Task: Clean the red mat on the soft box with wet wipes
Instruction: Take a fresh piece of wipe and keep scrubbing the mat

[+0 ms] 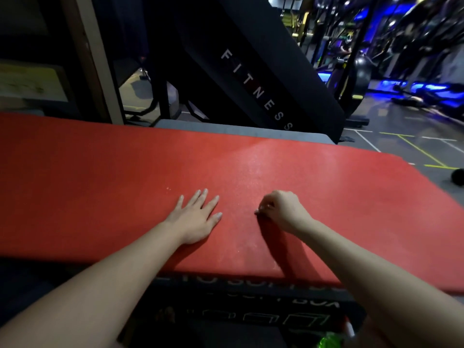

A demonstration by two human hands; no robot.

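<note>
Red mat (100,172) — flat atop soft box (251,310), centre. Left hand (198,219), 7 o'clock: fingers straight, pressed flat, likely steadying the mat. Right hand (281,212), 5 o'clock: fingers curled against mat — whether pinching anything, cannot tell.

The room was dim, with blue light at 2 o'clock. A pale sheen lay on the mat (263,159), the right hand (281,212) threw a shadow toward 6, and the edges blurred.
</note>
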